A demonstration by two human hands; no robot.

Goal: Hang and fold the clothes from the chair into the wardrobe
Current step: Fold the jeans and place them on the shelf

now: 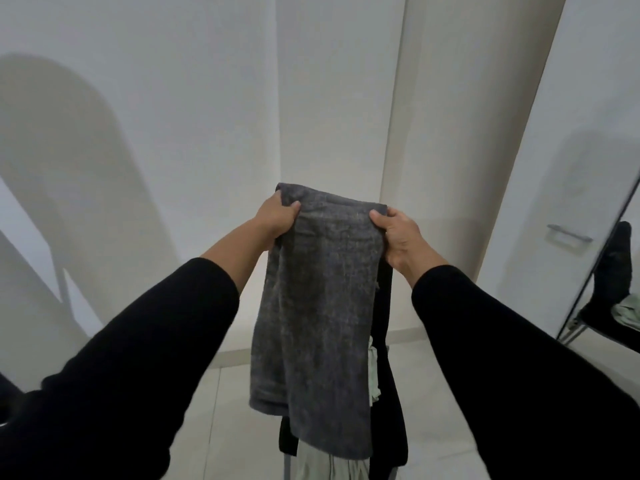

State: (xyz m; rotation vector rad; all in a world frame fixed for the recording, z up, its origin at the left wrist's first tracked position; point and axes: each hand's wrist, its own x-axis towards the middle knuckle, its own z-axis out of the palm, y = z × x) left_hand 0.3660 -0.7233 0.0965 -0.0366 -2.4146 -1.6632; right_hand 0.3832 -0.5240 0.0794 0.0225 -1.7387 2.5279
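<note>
White walls (207,98), pale tiled floor (214,410), mirror (609,289) right.

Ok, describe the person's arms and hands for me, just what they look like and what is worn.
Both arms wear long black sleeves, the left sleeve and the right sleeve, plain with no visible markings, each ending partway up the forearm. The left hand and right hand are bare: no gloves, rings or watch visible.

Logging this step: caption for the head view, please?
Both hands, left and right, hold a dark grey knitted garment up by its top edge above the clothes-draped chair.
</note>
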